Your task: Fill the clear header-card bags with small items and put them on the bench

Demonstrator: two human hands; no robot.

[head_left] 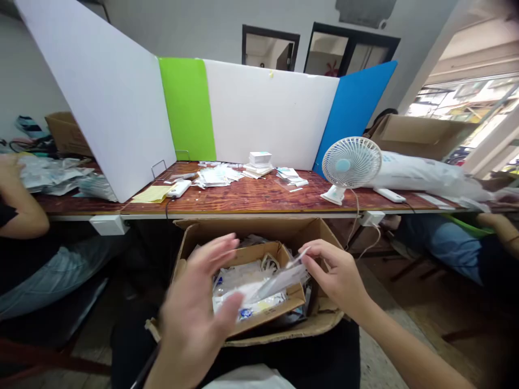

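Note:
My right hand (336, 276) pinches the corner of a clear plastic packet (279, 282) between thumb and fingers, above a cardboard carton on my lap (259, 229). My left hand (198, 305) is blurred by motion, with its fingers spread. It holds nothing and hovers over the near side of the carton. A smaller cardboard tray (259, 319) sits inside the carton, filled with white and clear plastic packets (239, 283). The lower part of the carton is partly hidden behind my left hand.
A long wooden desk (251, 200) stands ahead with white, green and blue divider panels (267, 113), stacks of papers and packets, a small white fan (351, 165) and a large white sack (417, 175). Seated people are at left and right, with their arms near the desk.

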